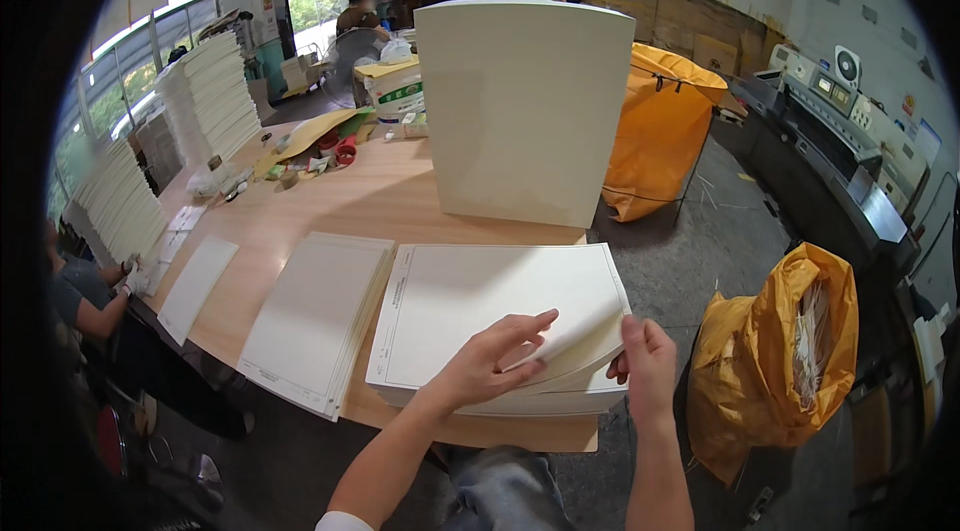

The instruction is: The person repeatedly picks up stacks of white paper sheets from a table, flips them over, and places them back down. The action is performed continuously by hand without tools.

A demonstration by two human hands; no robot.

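Observation:
A thick stack of white printed sheets point(470, 291) lies in front of me near the table's edge. At its right side, my right hand point(645, 361) is closed on the corner of the upper sheets, which curl up and bend back to the left. My left hand point(495, 361) reaches over the stack with its fingers stretched apart, against the curled sheets point(575, 341). To the left lies a lower stack of printed sheets point(315, 316), slightly fanned. Behind the main stack rises a tall block of blank white paper point(525, 111).
Orange sacks point(665, 131) stand right of the table, one point(775, 361) holding paper strips. Tall paper piles point(210, 101) and red tape rolls point(345, 153) are on the far left part. A person point(90, 281) works at the left edge. A long machine point(840, 121) lines the right wall.

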